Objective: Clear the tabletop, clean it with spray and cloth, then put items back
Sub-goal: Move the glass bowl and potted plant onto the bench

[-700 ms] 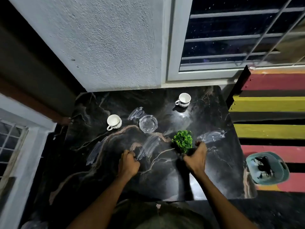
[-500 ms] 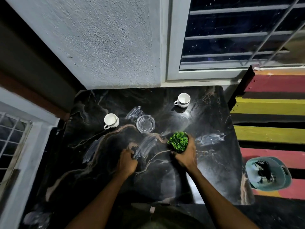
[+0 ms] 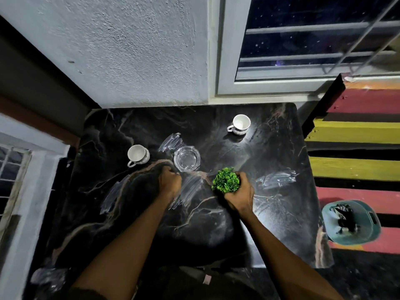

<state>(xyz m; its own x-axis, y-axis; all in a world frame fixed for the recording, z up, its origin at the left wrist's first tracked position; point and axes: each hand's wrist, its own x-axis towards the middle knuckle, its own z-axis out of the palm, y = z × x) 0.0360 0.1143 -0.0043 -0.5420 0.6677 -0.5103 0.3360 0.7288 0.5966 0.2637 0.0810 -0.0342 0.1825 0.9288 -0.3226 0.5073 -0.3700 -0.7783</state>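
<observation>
Near the middle of the dark marble table (image 3: 281, 224), the right hand (image 3: 239, 197) wraps its grip around the small green plant (image 3: 226, 180), while the left hand (image 3: 170, 182), fisted on something I cannot identify, sits just below the glass dish (image 3: 186, 159).

Tabletop (image 3: 281, 213) black, tan-veined marble — plant (image 3: 226, 179) green — cups (image 3: 138, 154) white.

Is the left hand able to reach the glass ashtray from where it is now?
Probably yes: the left hand is closed just beside the glass ashtray, and nothing lies between them.
</observation>
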